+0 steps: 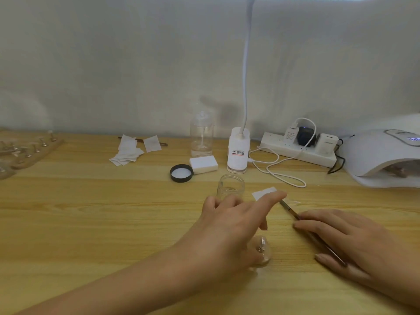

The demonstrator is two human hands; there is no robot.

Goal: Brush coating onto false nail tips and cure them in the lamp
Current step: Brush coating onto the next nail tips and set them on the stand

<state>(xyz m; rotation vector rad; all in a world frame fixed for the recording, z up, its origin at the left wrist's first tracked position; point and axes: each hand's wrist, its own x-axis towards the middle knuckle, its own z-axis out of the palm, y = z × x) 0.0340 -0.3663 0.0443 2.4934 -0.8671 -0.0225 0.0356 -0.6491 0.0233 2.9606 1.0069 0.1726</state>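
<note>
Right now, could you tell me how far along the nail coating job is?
Done: the jar is open, its lid set aside, and something already sits inside the lamp. In hand: the right hand holds the brush against the table; the left hand reaches toward a wipe. Left: the rack of tips at far left sits outside the lamp.

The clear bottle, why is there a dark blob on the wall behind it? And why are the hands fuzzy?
Head view: the blob is probably the shadow of the clear bottle on the wall, up and right of it; the left hand and right hand, holding the brush, look softly blurred.
</note>
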